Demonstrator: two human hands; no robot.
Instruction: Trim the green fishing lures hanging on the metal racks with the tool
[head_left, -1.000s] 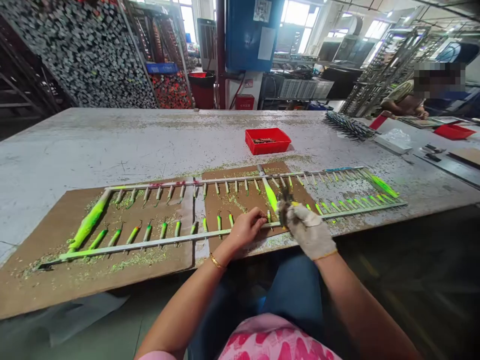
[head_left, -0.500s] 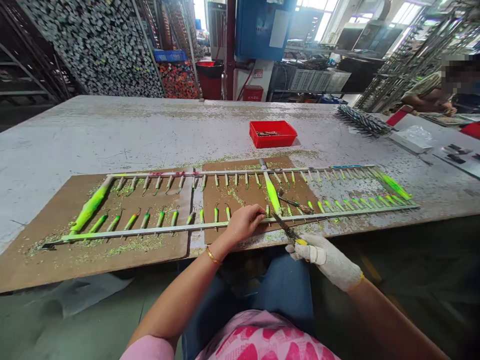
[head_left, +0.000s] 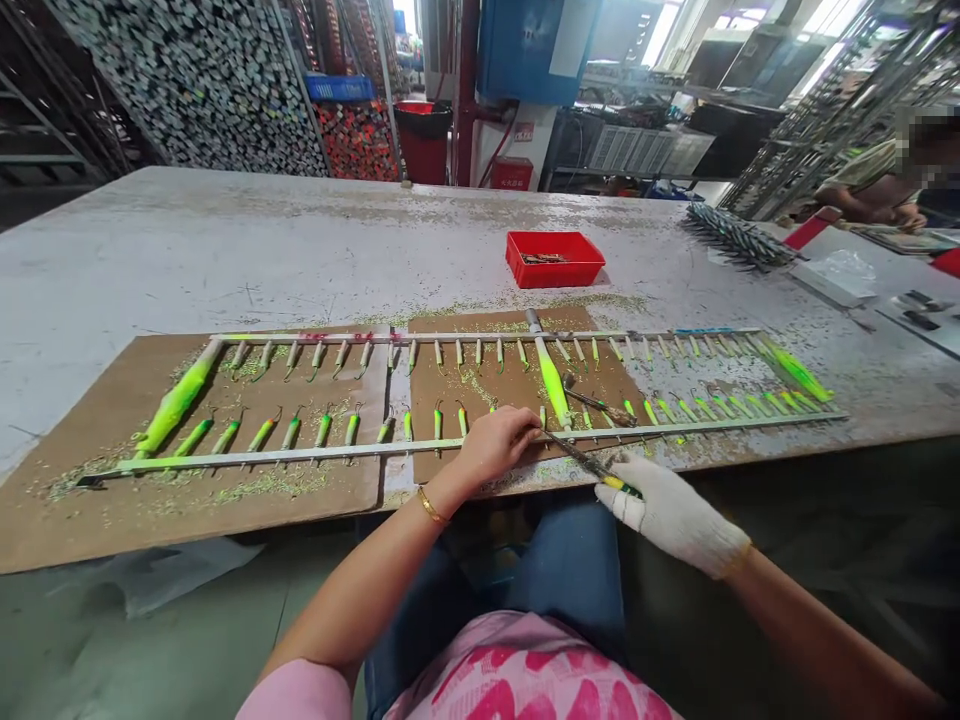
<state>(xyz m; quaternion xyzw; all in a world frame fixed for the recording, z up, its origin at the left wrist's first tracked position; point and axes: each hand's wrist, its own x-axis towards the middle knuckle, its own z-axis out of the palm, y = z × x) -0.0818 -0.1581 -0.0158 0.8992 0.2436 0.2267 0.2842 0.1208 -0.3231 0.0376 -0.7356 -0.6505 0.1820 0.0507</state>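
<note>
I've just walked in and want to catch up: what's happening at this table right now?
A seated person works at a long metal rack of small green-coated hooked pieces, laid on brown cardboard on the grey table. The bare left hand presses on the rack's near rail. The gloved right hand holds a thin tool, its tip at that rail beside the left hand. Green flecks litter the cardboard; a second tool lies inside the rack, a red tray behind it.

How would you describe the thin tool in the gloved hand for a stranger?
On the grey worktable lies a long metal rack of green hooks. At its near rail's middle, the white-gloved right hand holds a thin dark tool with a yellow grip; the brown tool nearby lies loose.
</note>
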